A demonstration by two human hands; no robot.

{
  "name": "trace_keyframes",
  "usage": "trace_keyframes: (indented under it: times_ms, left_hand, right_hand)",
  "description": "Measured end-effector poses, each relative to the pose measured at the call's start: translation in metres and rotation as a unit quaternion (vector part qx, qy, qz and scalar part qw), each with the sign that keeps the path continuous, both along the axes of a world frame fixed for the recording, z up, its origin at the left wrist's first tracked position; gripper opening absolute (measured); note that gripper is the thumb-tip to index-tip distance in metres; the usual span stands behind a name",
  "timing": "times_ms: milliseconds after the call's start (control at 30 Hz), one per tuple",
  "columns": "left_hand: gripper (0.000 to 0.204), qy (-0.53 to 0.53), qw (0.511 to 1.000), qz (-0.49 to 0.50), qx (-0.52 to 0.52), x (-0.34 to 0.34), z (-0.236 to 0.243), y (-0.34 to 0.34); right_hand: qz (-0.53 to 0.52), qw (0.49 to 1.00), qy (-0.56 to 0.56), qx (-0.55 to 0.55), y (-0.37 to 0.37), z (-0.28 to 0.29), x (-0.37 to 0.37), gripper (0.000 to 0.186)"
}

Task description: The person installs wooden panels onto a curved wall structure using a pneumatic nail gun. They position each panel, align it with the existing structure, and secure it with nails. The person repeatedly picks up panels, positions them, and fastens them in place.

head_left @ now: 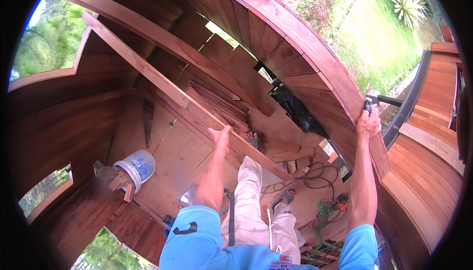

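Observation:
My left hand (220,136) is closed on the edge of a long wooden board (165,90), which slants from the upper left down toward the middle. At the right, my right hand (368,124) is closed around a small hand tool with a dark handle (368,104); its pale end points outward and its exact kind is unclear. That hand is at the curved wooden rim (322,51) of the plank wall. A second long beam (182,48) runs nearly alongside the board, farther away.
A white bucket (140,165) with wood offcuts stands at the left. Stacked planks (217,103), a black plastic bag (295,110), a dark hose (315,174) and a green cord (322,216) lie on the floor. A dark gutter (411,100) curves outside the rim.

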State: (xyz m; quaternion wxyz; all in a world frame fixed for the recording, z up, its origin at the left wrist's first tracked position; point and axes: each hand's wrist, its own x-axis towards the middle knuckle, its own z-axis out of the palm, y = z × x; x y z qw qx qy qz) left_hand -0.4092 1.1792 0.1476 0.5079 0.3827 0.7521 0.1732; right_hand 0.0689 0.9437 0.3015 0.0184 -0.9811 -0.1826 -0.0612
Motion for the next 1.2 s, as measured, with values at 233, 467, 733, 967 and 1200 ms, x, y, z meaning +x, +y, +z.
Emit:
trace_keyframes:
  times_ms: [233,467,733,967,1200]
  left_hand:
    - [0.067,-0.017,0.997,-0.062,-0.045,0.038,0.079,-0.148]
    - [0.027,-0.39,0.907,0.048,-0.152,0.095,0.206,-0.279]
    - [0.044,-0.511,0.802,0.011,-0.308,0.121,0.321,-0.393]
    - [0.065,-0.442,0.712,-0.167,-0.52,0.123,0.335,-0.446]
    - [0.078,-0.324,0.675,-0.335,-0.572,0.11,0.377,-0.423]
  right_hand:
    - [-0.022,0.903,0.167,0.396,-0.021,0.065,-0.046,0.052]
    - [0.145,0.527,0.67,0.502,-0.202,0.264,-0.279,0.038]
    - [0.036,0.605,0.688,0.398,-0.406,0.272,-0.39,0.081]
    - [-0.144,0.704,0.31,0.622,-0.391,0.224,-0.368,0.085]
    - [-0.051,0.771,0.226,0.594,-0.394,0.281,-0.348,0.036]
